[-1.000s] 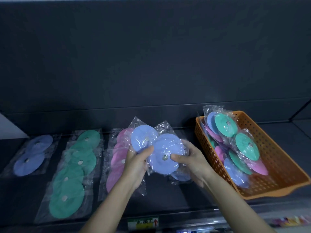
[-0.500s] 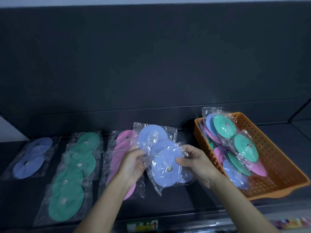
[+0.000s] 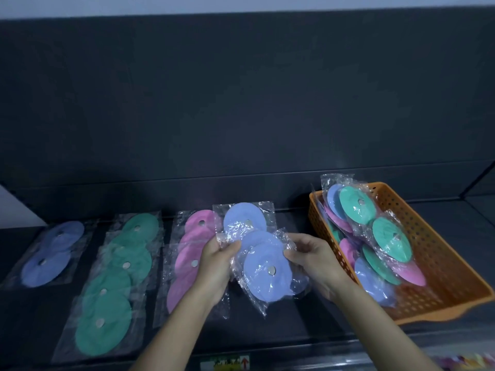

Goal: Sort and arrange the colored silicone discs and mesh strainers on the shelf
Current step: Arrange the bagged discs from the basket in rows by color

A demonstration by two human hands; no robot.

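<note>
- Left hand (image 3: 214, 263): its grip pinches the left edge of clear-bagged lilac discs (image 3: 265, 274), held over the middle of the dark shelf (image 3: 281, 333).
- Right hand (image 3: 313, 263): its grip pinches the right edge of the same bags.
- Lying flat in rows from the shelf's left end: bagged blue discs (image 3: 51, 253), green discs (image 3: 115, 279), and pink discs (image 3: 187, 253) partly behind the left hand.
- At the shelf's right end, an orange perforated basket (image 3: 434, 253) holds mixed bagged discs (image 3: 385, 236) in green, pink and blue.

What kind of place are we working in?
Likely a shop shelf: bagged discs in colour rows, an orange basket of mixed stock, a label on the shelf's front edge.
</note>
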